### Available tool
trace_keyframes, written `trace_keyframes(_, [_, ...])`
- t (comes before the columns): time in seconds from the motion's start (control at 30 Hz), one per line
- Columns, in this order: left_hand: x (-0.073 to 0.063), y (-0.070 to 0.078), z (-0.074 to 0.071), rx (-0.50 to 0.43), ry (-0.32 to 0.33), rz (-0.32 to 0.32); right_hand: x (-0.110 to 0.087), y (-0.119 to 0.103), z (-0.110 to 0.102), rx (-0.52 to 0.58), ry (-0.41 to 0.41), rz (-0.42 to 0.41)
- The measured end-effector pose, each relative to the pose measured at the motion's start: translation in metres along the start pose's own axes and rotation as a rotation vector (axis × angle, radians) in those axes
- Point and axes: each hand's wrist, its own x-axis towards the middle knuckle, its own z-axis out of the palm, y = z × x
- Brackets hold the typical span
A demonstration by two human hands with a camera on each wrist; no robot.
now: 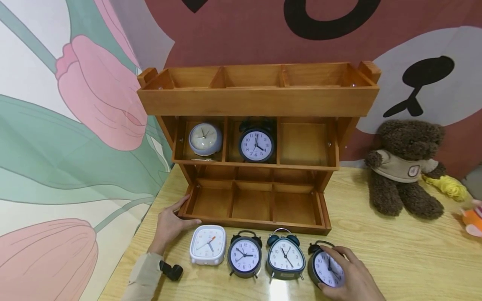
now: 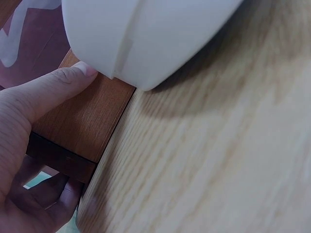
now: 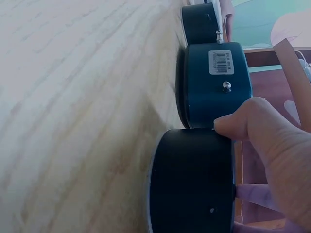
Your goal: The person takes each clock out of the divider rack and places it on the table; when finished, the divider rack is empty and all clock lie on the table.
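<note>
My right hand (image 1: 352, 274) grips a black round twin-bell alarm clock (image 1: 324, 268) at the right end of a row, covering part of its dial. In the right wrist view the thumb lies on the edge of its dark case (image 3: 192, 179). My left hand (image 1: 168, 225) holds the front left corner of a three-tier wooden shelf (image 1: 248, 101), its thumb along the front and its fingers round the side. Between the hands stand a white square clock (image 1: 208, 245), another black twin-bell clock (image 1: 244, 256) and a dark teal triangular clock (image 1: 285, 257).
On the middle tier sit a blue-grey round clock (image 1: 205, 139) and a black alarm clock (image 1: 257, 144). A brown teddy bear (image 1: 406, 167) sits right of the shelf, with yellow yarn (image 1: 449, 188) behind it. An orange toy (image 1: 472, 217) lies at the table's right.
</note>
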Motion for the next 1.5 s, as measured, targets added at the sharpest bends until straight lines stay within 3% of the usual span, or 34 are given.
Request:
trace_keyframes(0.13, [-0.001, 0.0, 0.0, -0.005, 0.0, -0.005, 0.002, 0.0, 0.001, -0.004, -0.065, 0.029])
trace_keyframes(0.23, [-0.001, -0.001, -0.001, -0.007, 0.001, -0.009, 0.002, 0.0, 0.002, -0.002, -0.071, 0.017])
trace_keyframes(0.43, [-0.002, -0.001, -0.002, -0.014, 0.0, -0.016, 0.001, 0.001, 0.004, 0.015, -0.037, -0.017])
trace_keyframes(0.67, [-0.002, -0.002, -0.003, -0.009, 0.004, -0.013, -0.001, -0.004, -0.008, 0.017, -0.03, 0.096])
trace_keyframes(0.77, [-0.001, -0.002, -0.003, 0.001, 0.006, -0.011, 0.0, -0.007, -0.017, 0.011, 0.022, 0.07])
trace_keyframes(0.93, [-0.001, -0.002, -0.004, 0.018, 0.015, -0.001, 0.004, -0.016, -0.033, 0.045, 0.179, -0.07])
trace_keyframes(1.17, [-0.002, -0.001, -0.002, 0.011, 0.022, 0.007, 0.03, -0.028, -0.067, 0.06, 0.434, -0.435])
trace_keyframes(1.3, [-0.002, 0.001, -0.001, 0.01, 0.023, 0.002, 0.052, -0.041, -0.087, 0.072, 0.48, -0.574])
trace_keyframes(1.5, [-0.002, 0.003, 0.0, 0.009, 0.017, 0.001, 0.092, -0.071, -0.11, -0.002, 0.482, -0.72])
